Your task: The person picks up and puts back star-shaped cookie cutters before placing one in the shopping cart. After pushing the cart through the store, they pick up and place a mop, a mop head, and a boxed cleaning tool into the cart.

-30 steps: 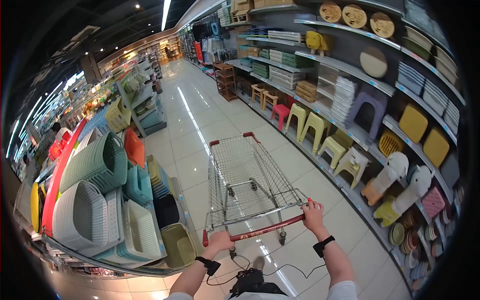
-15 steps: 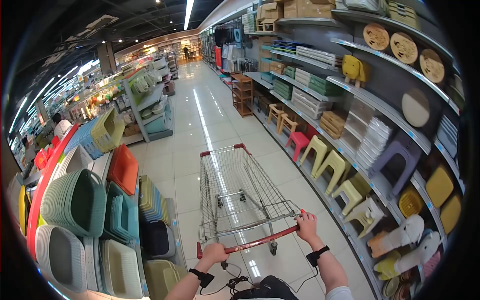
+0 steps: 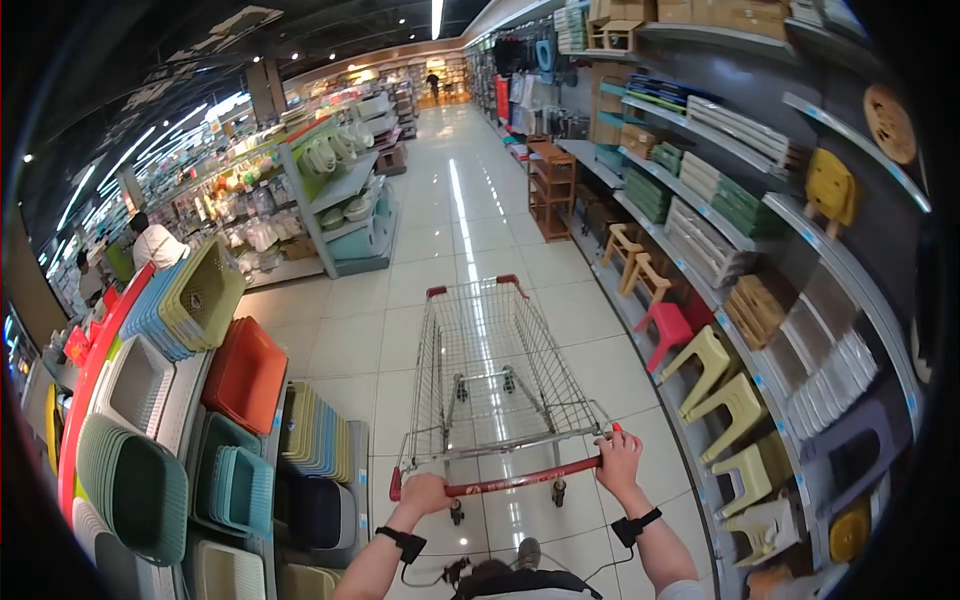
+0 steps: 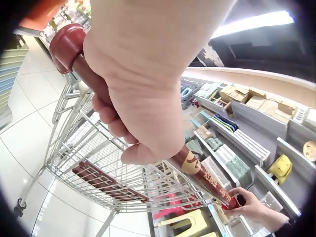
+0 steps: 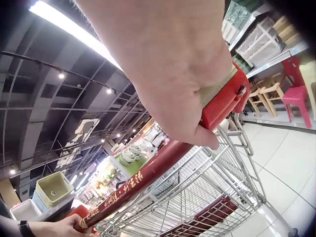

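Holding both forearms out low, the shopper grips one wire shopping cart [image 3: 490, 432] straight ahead on the tiles. Two hands share its single dark-red handlebar [image 3: 524, 481]: the left hand [image 3: 426, 493] curls round it near one end, the right hand [image 3: 620, 458] wraps the other, beside a bright red fitting [image 5: 224, 101]. The bar lies against both palms, inside the bent fingers (one pink stool [image 3: 668, 330] sits off to the right).
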The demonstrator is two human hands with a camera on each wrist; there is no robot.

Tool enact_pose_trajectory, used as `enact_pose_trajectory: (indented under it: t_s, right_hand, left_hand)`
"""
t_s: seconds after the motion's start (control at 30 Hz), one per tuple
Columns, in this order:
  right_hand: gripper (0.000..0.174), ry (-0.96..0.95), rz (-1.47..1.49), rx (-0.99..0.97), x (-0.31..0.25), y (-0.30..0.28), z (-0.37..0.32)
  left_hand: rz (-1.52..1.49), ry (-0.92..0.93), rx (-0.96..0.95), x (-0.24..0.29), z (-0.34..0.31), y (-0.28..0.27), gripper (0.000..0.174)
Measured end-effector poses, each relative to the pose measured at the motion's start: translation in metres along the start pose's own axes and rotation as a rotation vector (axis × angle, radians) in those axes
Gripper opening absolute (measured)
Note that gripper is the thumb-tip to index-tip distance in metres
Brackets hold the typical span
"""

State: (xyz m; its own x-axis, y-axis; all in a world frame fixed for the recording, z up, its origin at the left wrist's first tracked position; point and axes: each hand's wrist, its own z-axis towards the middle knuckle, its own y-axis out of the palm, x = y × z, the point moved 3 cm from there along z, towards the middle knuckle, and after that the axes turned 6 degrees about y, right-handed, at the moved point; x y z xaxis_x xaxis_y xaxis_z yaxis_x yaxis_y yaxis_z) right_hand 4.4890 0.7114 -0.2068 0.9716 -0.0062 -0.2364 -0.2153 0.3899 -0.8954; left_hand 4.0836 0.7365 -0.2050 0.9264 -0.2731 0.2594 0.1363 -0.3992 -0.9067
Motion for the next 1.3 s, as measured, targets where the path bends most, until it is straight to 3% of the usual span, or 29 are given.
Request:
enact_pose_trajectory:
  t_s: [0.47,0.67,1.07,1.27,1.3]
  right_hand:
    - [0.044,-0.096,0.015,-0.023,0.021,0.147,0.347]
    - [0.047,-0.113,-0.014,-0.116,0.021,0.203,0.491]
    - [0.048,-0.134,-0.041,-0.035,0.011,0.328,0.766]
    - [0.072,-0.138,-0.111,-0.313,0.002,0.38,0.908]
    - [0.065,-0.176,0.031,-0.307,-0.011,0.372,0.936]
  left_hand:
    - [-0.004,0.024,0.106,-0.085,0.314,-0.136,0.026]
    - [0.003,0.014,0.06,-0.129,0.448,-0.19,0.028]
    - [0.013,-0.033,0.073,-0.206,0.693,-0.313,0.032]
    - [0.044,-0.048,0.124,-0.256,0.819,-0.365,0.03]
    - [0.045,-0.016,0.113,-0.261,0.843,-0.375,0.03]
